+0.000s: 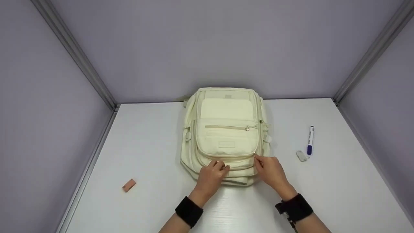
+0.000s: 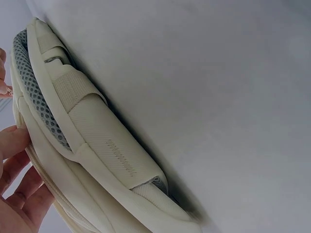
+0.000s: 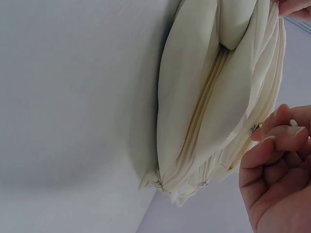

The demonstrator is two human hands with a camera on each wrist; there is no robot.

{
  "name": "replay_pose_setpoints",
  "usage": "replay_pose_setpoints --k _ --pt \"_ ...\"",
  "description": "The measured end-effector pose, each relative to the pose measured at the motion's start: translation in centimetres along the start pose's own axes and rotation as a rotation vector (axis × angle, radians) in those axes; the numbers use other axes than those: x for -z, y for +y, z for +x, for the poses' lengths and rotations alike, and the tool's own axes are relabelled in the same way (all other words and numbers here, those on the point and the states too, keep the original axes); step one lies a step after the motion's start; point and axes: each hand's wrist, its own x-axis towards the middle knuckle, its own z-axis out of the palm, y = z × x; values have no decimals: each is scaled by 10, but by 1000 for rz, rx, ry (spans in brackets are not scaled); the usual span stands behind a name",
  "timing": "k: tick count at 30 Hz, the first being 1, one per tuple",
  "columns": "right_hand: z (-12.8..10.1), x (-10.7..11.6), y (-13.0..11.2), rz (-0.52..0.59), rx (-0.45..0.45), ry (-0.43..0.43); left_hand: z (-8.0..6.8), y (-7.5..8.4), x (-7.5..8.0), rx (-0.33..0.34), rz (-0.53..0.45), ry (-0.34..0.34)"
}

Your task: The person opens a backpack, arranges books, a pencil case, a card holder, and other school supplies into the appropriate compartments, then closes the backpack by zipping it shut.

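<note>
Both hands at the near edge of a cream fabric backpack (image 1: 226, 132), lying flat mid-table on the white tabletop (image 1: 155, 142).

My left hand (image 1: 212, 176) curls its fingers over the bag's bottom edge, gripping the fabric. My right hand (image 1: 270, 171) pinches a small metal zipper pull (image 3: 256, 129) at the front pocket's lower right corner, fingertips pressed together on it.
</note>
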Motion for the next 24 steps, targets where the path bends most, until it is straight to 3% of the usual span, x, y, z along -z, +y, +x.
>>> replay_pose_setpoints --k 7,14,19,24 --pt "-5 -3 -8 52 -34 -13 1 1 3 -2 33 -31" --pt "-8 -5 -16 95 0 18 2 1 1 4 18 -1" --pt "-10 -12 -25 102 31 79 2 1 1 14 6 7" --pt "-13 -23 -35 120 -47 151 2 1 0 16 15 5"
